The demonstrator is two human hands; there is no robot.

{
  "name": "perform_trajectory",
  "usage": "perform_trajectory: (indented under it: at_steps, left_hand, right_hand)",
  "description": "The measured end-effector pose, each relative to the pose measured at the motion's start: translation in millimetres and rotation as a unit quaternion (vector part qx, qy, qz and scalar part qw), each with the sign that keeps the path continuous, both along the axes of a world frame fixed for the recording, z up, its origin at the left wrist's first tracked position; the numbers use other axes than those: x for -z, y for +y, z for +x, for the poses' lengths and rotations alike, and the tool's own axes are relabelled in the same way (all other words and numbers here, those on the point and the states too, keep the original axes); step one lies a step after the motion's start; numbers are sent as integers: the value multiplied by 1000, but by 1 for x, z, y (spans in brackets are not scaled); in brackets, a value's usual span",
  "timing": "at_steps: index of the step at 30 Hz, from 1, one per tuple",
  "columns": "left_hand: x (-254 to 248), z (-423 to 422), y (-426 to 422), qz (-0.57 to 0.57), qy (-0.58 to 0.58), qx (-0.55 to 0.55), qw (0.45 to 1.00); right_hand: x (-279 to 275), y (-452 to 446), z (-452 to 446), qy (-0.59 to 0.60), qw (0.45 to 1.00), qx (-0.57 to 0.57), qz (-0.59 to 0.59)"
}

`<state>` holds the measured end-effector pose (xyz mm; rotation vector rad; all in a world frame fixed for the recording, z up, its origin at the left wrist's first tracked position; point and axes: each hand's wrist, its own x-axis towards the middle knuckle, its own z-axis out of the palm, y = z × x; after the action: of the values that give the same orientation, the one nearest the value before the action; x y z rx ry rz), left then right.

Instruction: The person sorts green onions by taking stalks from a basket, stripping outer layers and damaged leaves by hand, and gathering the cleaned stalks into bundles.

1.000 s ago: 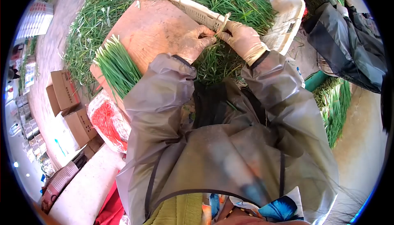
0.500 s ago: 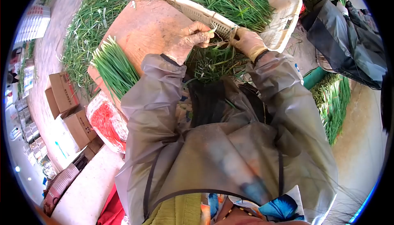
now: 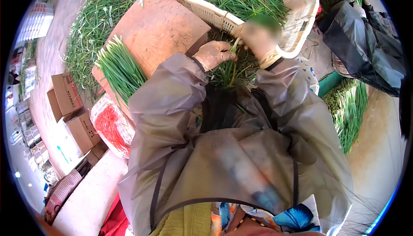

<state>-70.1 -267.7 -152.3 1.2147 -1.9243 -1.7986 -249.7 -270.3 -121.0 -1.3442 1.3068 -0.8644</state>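
My gloved left hand (image 3: 214, 55) is closed, its fingertips pinching at a few thin garlic chives (image 3: 234, 59) in front of my lap. Opposite it, my gloved right hand (image 3: 258, 42) grips the upper part of the same chives; a blurred patch covers much of this hand. Below both hands lies a heap of loose leaves and trimmings (image 3: 221, 74). A neat bunch of garlic chives (image 3: 120, 68), pale ends facing away, rests on the brown board (image 3: 161, 25) to my left.
Beyond my hands stands a white plastic crate (image 3: 221, 19) holding loose chives. Leaf waste (image 3: 92, 33) is piled on the floor at left, near cardboard boxes (image 3: 66, 96) and a bag of red ties (image 3: 112, 126). Stacked chive bunches (image 3: 350, 111) lie at right.
My left hand has moved right and nearer to me, off the board's edge. My right hand has turned and shifted slightly. The chives now hang down between both hands.
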Motion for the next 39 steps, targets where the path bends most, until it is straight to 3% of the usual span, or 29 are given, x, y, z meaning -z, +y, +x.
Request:
perform_trajectory:
  at_steps: [2,4,6,7,9,10,12,13,15,20,22,23,24,26,28,29,30,32,33,34,36,37,39]
  left_hand:
    - [-1,5,-1,20,-35,29,999]
    - [1,7,0,-57,-115,47,991]
    - [3,8,-1,-27,-90,31,995]
    - [4,7,-1,4,-65,15,998]
    - [-5,6,-3,36,-46,3,998]
    - [-4,5,-3,37,-45,4,998]
    - [4,4,-3,20,-25,-12,999]
    - [11,4,-3,12,-11,-5,1000]
    - [16,4,-1,5,-31,-20,999]
    - [-7,7,-2,-30,-98,-6,995]
    - [-8,8,-3,-107,-106,71,986]
    - [-9,8,-3,-107,-106,70,986]
    - [-10,9,-3,-80,-98,61,990]
    - [-7,12,-4,-52,-91,49,993]
    - [3,14,-6,-30,-51,56,997]
    - [-4,15,-5,-66,-142,68,985]
    - [-5,14,-4,-66,-142,66,985]
    - [-8,13,-3,-37,-100,55,993]
    - [-12,12,-4,40,-49,37,997]
    - [-13,10,-5,38,-49,41,997]
    - [-8,8,-5,72,51,27,996]
    - [0,7,-6,87,73,34,993]
    - [-3,3,-4,106,98,43,989]
  right_hand:
    - [9,-17,-21,-27,997,49,-49]
    - [-1,-23,-34,-41,994,96,-16]
    - [-16,-21,-35,-29,988,137,59]
    - [-1,-19,-39,101,992,72,30]
    - [-4,-4,-29,228,972,-45,27]
    - [-7,7,-19,84,990,-71,92]
    - [16,18,-3,73,992,-99,-29]
    - [18,20,-1,72,992,-99,-28]
    - [0,22,7,336,936,-84,-59]
    - [-13,11,-3,379,909,-169,-33]
    - [-28,8,-7,385,895,-225,13]
    - [-29,4,-14,357,909,-214,17]
    - [-34,3,-22,192,954,-158,170]
    - [-50,6,-41,-44,976,-118,177]
    - [-63,15,-51,-135,979,-43,143]
    - [-59,15,-64,-251,958,-71,115]
    - [-57,13,-71,-335,931,-116,84]
    - [-65,20,-76,-21,989,-86,121]
    - [-54,22,-75,206,965,-138,80]
    - [-43,25,-73,423,887,-180,38]
    - [-47,24,-57,352,929,-49,101]
    - [-44,22,-50,354,928,-51,101]
    - [-32,21,-33,-7,992,-19,124]
